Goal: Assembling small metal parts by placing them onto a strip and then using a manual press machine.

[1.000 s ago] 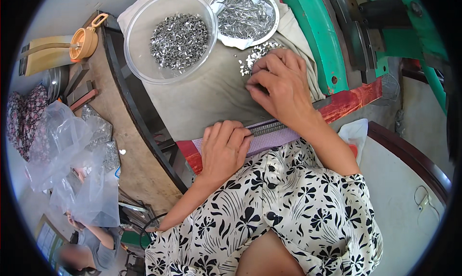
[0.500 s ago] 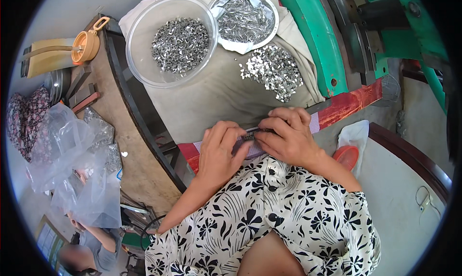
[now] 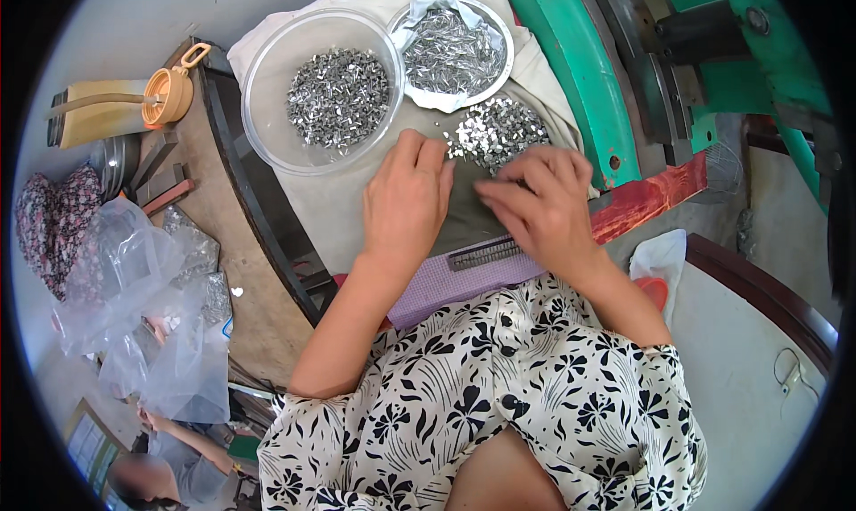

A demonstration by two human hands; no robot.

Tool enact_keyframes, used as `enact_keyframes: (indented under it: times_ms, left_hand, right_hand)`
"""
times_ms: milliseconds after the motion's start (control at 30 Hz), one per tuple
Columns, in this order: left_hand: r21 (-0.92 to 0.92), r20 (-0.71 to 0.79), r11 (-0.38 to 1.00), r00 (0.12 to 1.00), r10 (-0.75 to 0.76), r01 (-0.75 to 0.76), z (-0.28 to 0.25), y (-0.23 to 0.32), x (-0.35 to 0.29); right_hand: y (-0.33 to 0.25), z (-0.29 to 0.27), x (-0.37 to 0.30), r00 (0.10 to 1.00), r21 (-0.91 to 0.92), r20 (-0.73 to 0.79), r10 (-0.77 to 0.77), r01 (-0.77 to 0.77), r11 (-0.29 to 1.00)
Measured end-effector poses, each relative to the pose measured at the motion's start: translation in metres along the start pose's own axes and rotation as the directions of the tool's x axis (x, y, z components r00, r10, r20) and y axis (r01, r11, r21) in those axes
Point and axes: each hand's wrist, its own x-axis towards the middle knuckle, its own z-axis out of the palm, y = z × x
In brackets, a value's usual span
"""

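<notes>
A dark, slotted metal strip (image 3: 486, 254) lies on a purple checked mat (image 3: 428, 290) close to my body. My left hand (image 3: 403, 203) is raised over the grey cloth, between the clear bowl and the loose pile; its fingers are drawn together, and what they hold, if anything, is hidden. Beyond the strip, my right hand (image 3: 546, 194) is held at the near edge of a pile of small shiny metal pieces (image 3: 495, 129). Its fingers are curled and slightly blurred, with their contents too small to name. Neither hand touches the strip.
A clear plastic bowl (image 3: 253, 110) holds small metal pieces. Beside it, a white-lined bowl (image 3: 510, 70) contains thin metal pins. Green machinery (image 3: 571, 74) borders the right side. Plastic bags (image 3: 178, 368) and an orange-lidded jug (image 3: 168, 96) are at left, with another person (image 3: 183, 466) lower left.
Both hands have left the slotted strip and moved farther from my body. My left hand rose toward the bowls, and my right hand reached the pile's edge. The strip and mat are now uncovered.
</notes>
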Motion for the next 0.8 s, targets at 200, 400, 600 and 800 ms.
enact_keyframes:
  times_ms: [200,400,600,800]
  left_hand:
    - [0.015,-0.003,1.000,1.000,0.009,-0.009,-0.002,-0.001,-0.004]
    - [-0.053,-0.007,0.998,1.000,-0.020,0.020,-0.009,-0.007,-0.022]
    - [-0.092,-0.001,0.995,0.999,-0.043,0.043,-0.007,-0.004,-0.012]
    - [-0.013,-0.028,1.000,1.000,0.010,-0.011,0.000,-0.005,-0.003]
  right_hand:
    - [0.009,0.029,0.032,0.998,-0.072,-0.060,-0.028,0.024,0.997]
    - [0.012,0.020,0.036,0.999,-0.041,0.015,-0.041,0.041,0.998]
    - [0.011,0.004,0.025,0.998,-0.026,0.055,0.001,0.000,1.000]
    - [0.012,-0.003,0.021,0.999,-0.023,0.029,0.044,-0.044,0.999]
